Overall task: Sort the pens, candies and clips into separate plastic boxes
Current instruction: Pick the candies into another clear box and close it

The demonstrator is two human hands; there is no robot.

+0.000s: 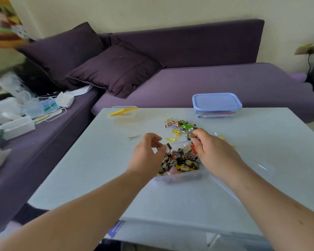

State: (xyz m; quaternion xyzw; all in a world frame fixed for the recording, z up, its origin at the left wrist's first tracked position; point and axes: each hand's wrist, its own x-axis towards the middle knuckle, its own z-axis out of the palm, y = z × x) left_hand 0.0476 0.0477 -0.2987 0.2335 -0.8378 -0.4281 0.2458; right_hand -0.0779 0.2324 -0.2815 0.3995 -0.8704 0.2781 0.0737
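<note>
The open candy box sits in the middle of the surface, nearer its front edge, placed between the two forearms so either hand can drop into it without reaching. It is already well filled with wrapped candies. The right hand hovers over the box's far right corner with its fingers curled round several wrapped candies, apparently gathered to be let go into the box. The left hand is above the box's left edge, thumb and forefinger close together with a small dark piece at their tips; whether they pinch it or have let it go cannot be told.

Just behind the box lies the unsorted heap of candies and yellow clips, kept close for short trips. At the far right corner stands a box with a blue lid, closed. A yellow lid lies tilted near the far left corner.
</note>
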